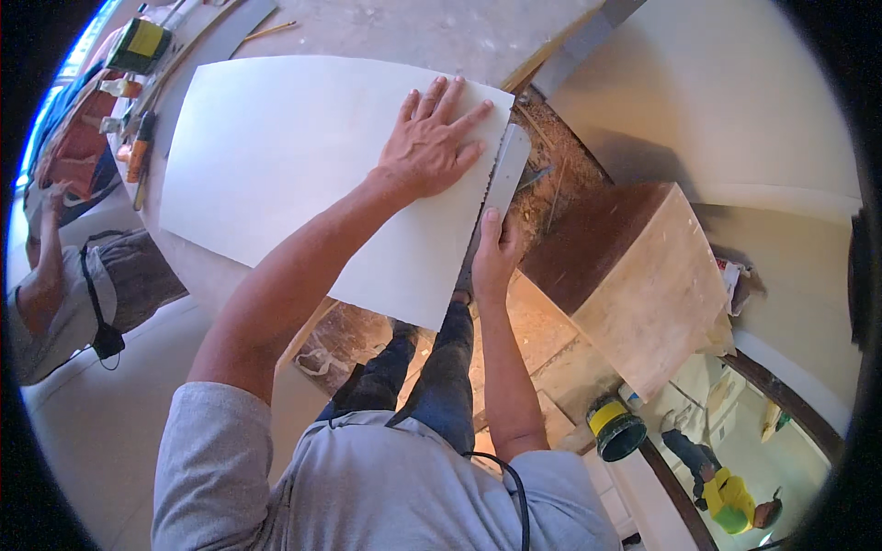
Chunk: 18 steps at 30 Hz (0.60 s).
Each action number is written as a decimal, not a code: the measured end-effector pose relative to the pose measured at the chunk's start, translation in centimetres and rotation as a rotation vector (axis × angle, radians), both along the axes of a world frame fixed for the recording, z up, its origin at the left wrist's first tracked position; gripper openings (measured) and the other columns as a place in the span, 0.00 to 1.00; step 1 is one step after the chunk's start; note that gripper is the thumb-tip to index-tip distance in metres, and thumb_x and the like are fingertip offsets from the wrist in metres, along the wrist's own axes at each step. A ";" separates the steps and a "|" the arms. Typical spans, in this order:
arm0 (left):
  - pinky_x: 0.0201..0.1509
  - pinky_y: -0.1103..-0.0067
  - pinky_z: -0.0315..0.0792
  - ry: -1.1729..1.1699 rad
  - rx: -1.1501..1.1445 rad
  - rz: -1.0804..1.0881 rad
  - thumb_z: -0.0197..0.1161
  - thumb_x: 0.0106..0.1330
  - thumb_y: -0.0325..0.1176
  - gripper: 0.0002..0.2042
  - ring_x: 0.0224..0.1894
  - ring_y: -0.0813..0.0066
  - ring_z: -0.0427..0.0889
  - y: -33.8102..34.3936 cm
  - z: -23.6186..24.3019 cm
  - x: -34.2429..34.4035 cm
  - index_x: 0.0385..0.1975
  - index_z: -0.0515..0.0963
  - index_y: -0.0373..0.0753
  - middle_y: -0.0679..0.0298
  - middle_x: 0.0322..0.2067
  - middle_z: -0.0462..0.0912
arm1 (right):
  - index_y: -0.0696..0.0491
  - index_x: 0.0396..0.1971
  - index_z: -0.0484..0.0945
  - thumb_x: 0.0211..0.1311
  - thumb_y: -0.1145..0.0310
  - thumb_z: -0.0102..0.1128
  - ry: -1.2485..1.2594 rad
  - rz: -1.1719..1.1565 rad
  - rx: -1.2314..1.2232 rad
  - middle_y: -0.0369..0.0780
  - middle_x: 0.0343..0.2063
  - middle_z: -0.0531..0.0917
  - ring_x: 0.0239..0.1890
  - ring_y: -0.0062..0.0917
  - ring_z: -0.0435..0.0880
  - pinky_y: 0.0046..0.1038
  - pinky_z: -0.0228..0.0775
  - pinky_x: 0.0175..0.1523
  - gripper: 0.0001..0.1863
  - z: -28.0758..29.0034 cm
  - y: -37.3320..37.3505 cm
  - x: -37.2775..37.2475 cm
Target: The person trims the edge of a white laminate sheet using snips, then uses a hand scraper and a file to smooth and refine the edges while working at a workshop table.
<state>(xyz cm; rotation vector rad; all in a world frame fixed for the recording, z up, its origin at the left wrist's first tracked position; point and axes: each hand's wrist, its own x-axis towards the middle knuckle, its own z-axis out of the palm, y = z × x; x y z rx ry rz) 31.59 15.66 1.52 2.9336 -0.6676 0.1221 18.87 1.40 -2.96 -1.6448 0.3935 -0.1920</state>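
My left hand (425, 147) lies spread on the white panel (276, 156) overhanging the table (367, 26); my right hand (497, 257) curls round the handsaw (506, 174) along its right edge. I'm probably trimming that side; the next stroke calls for holding the panel steady.

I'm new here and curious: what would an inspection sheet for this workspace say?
Surface: pale, smudged worktop.
Job's things: white panel lying flat on the worktop; saw, its toothed edge along the panel's right edge, contact unclear.
Clutter: green tin with yellow band, orange-handled tool and thin yellowish stick at upper left; brown debris beyond the saw.
Hands: left hand spread on the panel; right hand closed on the saw, its handle mostly hidden.
Cables: black cord over the wearer's grey shirt, purpose unclear.
Surroundings: wooden box and dark bucket at right; person at far left; person in yellow at lower right.
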 end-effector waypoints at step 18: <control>0.81 0.51 0.42 -0.002 -0.021 -0.004 0.44 0.76 0.61 0.31 0.80 0.45 0.48 -0.1 0.2 0.0 0.76 0.62 0.60 0.49 0.78 0.52 | 0.65 0.50 0.79 0.76 0.54 0.54 0.073 -0.044 0.110 0.48 0.42 0.85 0.47 0.33 0.81 0.37 0.72 0.55 0.25 1.3 0.5 -1.1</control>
